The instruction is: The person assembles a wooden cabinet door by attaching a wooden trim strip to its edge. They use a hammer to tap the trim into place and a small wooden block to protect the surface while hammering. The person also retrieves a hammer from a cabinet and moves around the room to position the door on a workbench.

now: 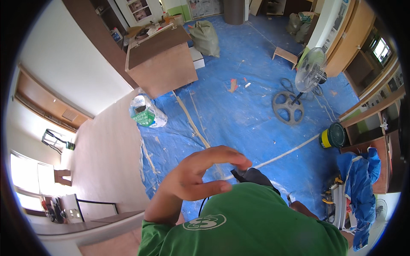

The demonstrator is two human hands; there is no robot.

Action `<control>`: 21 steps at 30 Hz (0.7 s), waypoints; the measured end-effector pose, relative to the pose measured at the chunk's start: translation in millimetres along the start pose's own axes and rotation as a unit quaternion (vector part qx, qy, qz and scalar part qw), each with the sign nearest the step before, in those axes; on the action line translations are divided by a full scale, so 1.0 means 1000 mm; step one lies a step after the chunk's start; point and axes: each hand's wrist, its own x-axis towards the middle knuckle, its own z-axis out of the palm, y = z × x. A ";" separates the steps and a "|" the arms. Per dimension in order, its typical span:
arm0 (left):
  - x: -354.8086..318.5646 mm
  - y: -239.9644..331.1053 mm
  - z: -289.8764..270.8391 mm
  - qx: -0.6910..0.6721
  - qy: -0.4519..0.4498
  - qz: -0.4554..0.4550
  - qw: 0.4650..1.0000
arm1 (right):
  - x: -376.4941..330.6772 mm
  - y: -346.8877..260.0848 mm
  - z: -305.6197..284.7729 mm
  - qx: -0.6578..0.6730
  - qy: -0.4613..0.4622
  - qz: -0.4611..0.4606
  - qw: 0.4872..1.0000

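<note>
Raised in front of my green shirt (256, 217), my left hand (203, 173) has its fingers curved and its thumb apart, with nothing between them. My right hand (297, 206) is low at my right side, and only a small part of it and the forearm shows past the shirt. A small pale, shiny thing (290, 197) sits beside it, too small to name. The fingers there are hidden. Beneath both hands spreads a blue plastic sheet (243, 115) that covers the floor.
Ahead on the left are an open plaster bag (153, 117), a brown cabinet (166, 70) and a stuffed sack (206, 38). To the right stand a pedestal fan (311, 70), a small step stool (285, 55), a dark green bucket (334, 135) and a crumpled blue tarp (361, 183).
</note>
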 end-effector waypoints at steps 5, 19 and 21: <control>0.082 -0.077 -0.099 0.179 -0.006 -0.091 0.980 | 0.058 -0.102 -0.062 -0.028 -0.042 -0.010 0.999; 0.176 -0.259 -0.334 0.160 0.247 -0.381 0.876 | 0.099 -0.595 -0.427 0.206 -0.053 -0.170 0.962; 0.190 -0.275 -0.383 0.175 0.239 -0.402 0.866 | 0.109 -0.659 -0.459 0.211 -0.007 -0.217 0.953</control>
